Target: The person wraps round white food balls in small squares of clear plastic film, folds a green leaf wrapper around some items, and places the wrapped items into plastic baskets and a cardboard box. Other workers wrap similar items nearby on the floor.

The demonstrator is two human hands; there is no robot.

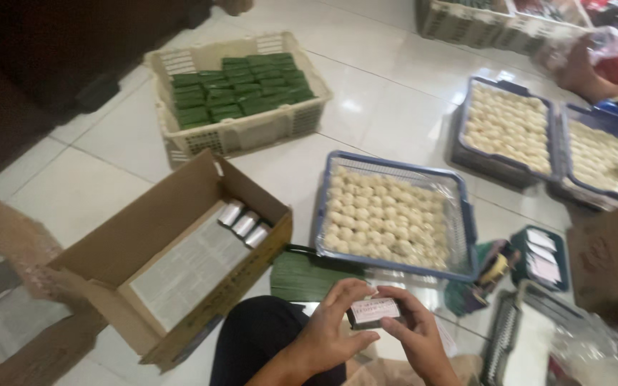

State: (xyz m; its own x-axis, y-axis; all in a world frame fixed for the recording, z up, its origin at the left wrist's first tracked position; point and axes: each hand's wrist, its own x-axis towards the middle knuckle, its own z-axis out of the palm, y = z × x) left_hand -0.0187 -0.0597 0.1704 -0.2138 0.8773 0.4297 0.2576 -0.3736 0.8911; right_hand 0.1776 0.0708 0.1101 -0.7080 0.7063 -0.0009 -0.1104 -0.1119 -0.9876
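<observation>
Both hands meet low in the head view over the person's dark-clad knee. Left hand [330, 332] curls its fingers over the top and left end of a small dark rectangular packet with a pale label [374, 312]; right hand [418, 337] pinches the packet's right end between thumb and fingertips. So the packet sits between the two hands, touching both, its long axis running left to right and label facing up, with neither hand nearer than the other.

Well left stands an open brown cardboard box [144, 236] lined with newsprint, holding three silvery wrapped rolls [244, 224]. Beyond it sits a cream plastic crate of green wrapped blocks [237, 89]. Just past the hands lies a blue wire-sided tray of pale round cakes [393, 218], with two more such trays far right.
</observation>
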